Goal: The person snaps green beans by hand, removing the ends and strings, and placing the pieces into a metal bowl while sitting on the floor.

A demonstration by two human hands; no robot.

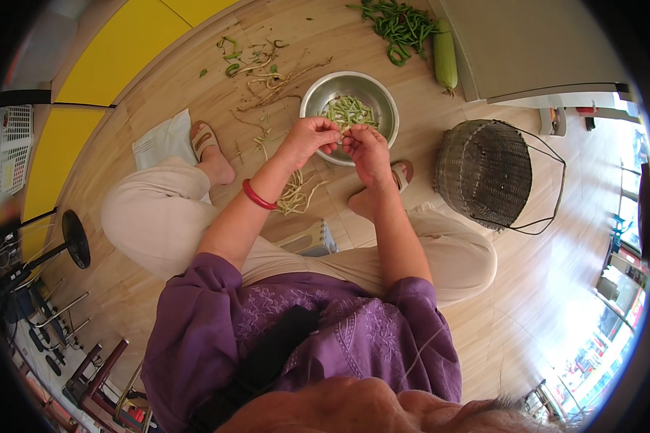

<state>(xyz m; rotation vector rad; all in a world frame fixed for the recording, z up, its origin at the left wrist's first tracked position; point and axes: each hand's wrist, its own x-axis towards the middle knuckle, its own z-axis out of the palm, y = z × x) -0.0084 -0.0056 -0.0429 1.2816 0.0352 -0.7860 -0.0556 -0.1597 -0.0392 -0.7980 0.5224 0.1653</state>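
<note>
Over the near side of a steel bowl, my left hand and my right hand meet with their fingertips pinched together. Whatever they pinch is too small to make out. Short green bean pieces lie in the bowl beneath them. Long pale beans lie on the floor between my legs, partly behind my left forearm, which wears a red bangle.
A dark woven basket with a wire handle lies tipped at the right. Green peppers and a pale green gourd lie at the far right. Scattered stems are left of the bowl, and a white plastic bag is by my left foot.
</note>
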